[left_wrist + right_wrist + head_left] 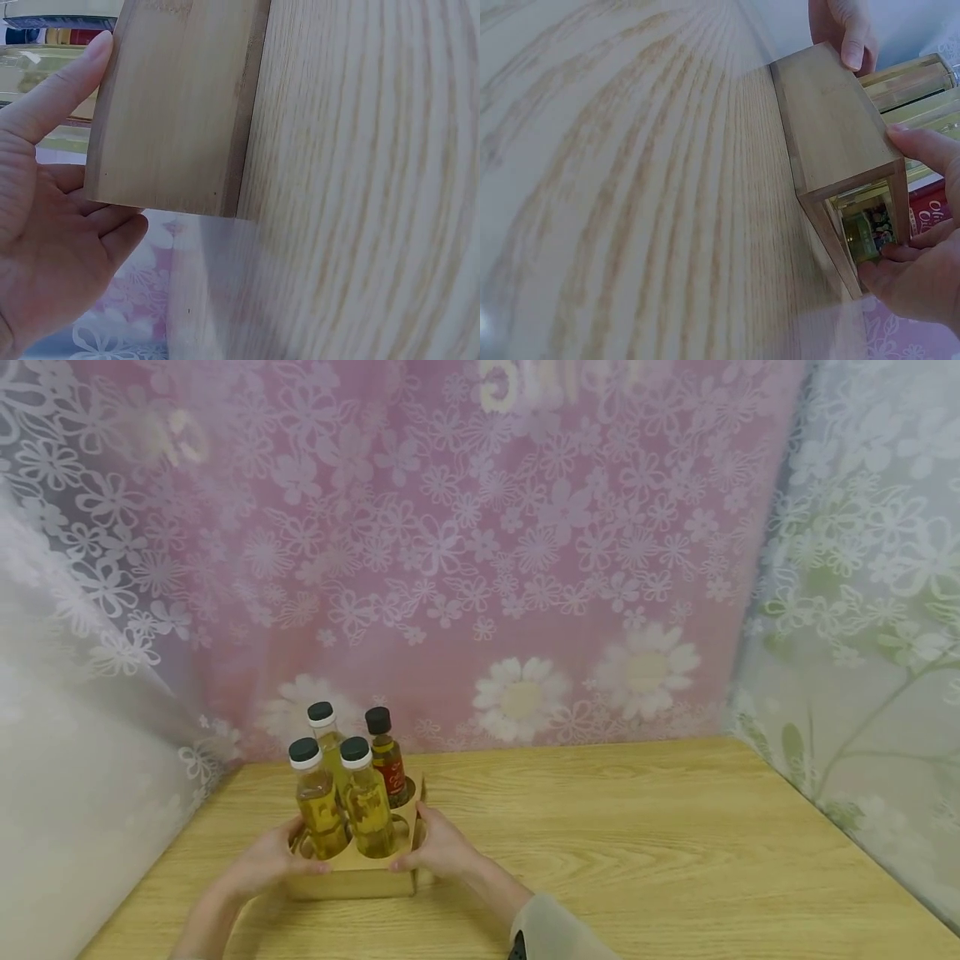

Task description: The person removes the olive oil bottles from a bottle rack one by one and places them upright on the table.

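A wooden bottle rack (351,883) stands at the left of the table, with several bottles upright in its round holes. Two oil bottles (371,810) with dark caps and white collars are in front. Behind them are a similar bottle (322,720) and a red-labelled olive oil bottle (392,768) with a black cap. My left hand (262,862) grips the rack's left end, its thumb on the top front edge. At the right end my right hand (448,847) holds it, thumb in front and fingers at the open side (874,225).
The light wood table (637,843) extends to the right of the rack. A pink flowered curtain (480,568) hangs along the back edge. Pale flowered curtains stand at the left (82,735) and right (870,635) sides.
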A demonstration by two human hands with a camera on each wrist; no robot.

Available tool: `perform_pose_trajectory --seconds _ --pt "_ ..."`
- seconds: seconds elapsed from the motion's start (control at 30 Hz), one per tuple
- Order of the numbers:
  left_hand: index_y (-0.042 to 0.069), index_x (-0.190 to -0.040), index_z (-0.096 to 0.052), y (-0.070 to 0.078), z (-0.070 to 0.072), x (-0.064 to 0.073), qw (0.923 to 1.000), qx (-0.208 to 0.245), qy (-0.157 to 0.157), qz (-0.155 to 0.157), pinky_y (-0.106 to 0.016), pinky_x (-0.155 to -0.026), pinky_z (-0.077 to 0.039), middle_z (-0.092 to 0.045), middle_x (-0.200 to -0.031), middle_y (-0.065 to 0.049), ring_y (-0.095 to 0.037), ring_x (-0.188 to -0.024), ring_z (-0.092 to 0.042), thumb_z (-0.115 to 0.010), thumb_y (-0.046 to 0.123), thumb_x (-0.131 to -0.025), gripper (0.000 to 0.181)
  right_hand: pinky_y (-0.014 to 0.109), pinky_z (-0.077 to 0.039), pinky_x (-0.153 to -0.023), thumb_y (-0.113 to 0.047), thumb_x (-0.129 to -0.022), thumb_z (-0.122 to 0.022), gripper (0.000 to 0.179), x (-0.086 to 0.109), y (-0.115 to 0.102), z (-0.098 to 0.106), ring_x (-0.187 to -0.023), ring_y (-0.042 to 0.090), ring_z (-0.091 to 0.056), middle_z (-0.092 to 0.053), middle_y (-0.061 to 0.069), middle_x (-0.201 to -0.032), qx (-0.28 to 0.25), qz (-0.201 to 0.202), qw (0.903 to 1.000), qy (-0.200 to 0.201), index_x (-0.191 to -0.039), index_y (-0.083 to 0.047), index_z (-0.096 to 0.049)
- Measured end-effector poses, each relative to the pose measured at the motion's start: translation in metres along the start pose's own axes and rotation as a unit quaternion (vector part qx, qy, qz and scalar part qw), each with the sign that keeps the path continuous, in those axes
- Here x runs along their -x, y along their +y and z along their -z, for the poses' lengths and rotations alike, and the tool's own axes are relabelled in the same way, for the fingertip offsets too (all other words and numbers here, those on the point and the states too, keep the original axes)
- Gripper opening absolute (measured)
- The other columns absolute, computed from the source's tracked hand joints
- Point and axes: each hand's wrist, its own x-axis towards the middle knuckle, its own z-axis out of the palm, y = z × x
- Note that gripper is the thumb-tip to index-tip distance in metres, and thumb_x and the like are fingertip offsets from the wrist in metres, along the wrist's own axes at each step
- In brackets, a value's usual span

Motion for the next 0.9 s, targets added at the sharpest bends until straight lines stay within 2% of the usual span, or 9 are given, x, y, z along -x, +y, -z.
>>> perform_pose_trajectory --seconds 0.2,0.47,0.67,0.9 --pt "-0.019 -0.135 -0.028 0.009 -0.003 0.0 0.9999 -0.011 0.001 -0.002 -0.063 -0.097 -0.03 -0.034 -0.135 -0.037 -0.054 -0.124 -0.028 -0.079 0.023 -0.073 0.091 0.053 -0.027 -0.105 -0.014 -0.067 -0.084 0.096 0.003 -0.001 0.008 -0.132 0.039 -0.028 -0.031 0.023 -0.144 0.017 0.011 0.9998 -0.004 -0.142 0.007 -0.027" --pt "-0.019 -0.137 -0.023 0.014 -0.015 -0.001 0.9996 -0.013 -0.003 0.026 -0.063 -0.1 -0.025 -0.028 -0.138 -0.037 -0.054 -0.127 -0.024 -0.079 0.027 -0.073 0.097 0.052 -0.027 -0.106 -0.017 -0.068 -0.083 0.097 0.008 0.007 0.019 -0.132 0.038 -0.028 -0.029 0.023 -0.145 0.024 0.018 0.9993 -0.02 -0.143 0.007 -0.026" --pt "-0.019 -0.136 -0.026 0.019 -0.024 -0.005 0.9988 -0.041 0.01 0.026 -0.061 -0.1 -0.027 -0.032 -0.137 -0.035 -0.052 -0.126 -0.029 -0.081 0.031 -0.07 0.099 0.052 -0.028 -0.105 -0.02 -0.069 -0.083 0.099 0.014 0.012 0.029 -0.132 0.04 -0.029 -0.029 0.025 -0.145 0.038 0.02 0.9989 -0.02 -0.142 0.009 -0.024" --pt "-0.018 -0.135 -0.029 0.03 -0.034 -0.009 0.9982 -0.05 0.017 0.03 -0.061 -0.099 -0.029 -0.038 -0.135 -0.034 -0.048 -0.125 -0.033 -0.082 0.031 -0.069 0.098 0.053 -0.027 -0.105 -0.024 -0.07 -0.082 0.098 0.024 0.015 0.044 -0.132 0.041 -0.028 -0.027 0.025 -0.145 0.055 0.014 0.9981 -0.026 -0.143 0.007 -0.024"
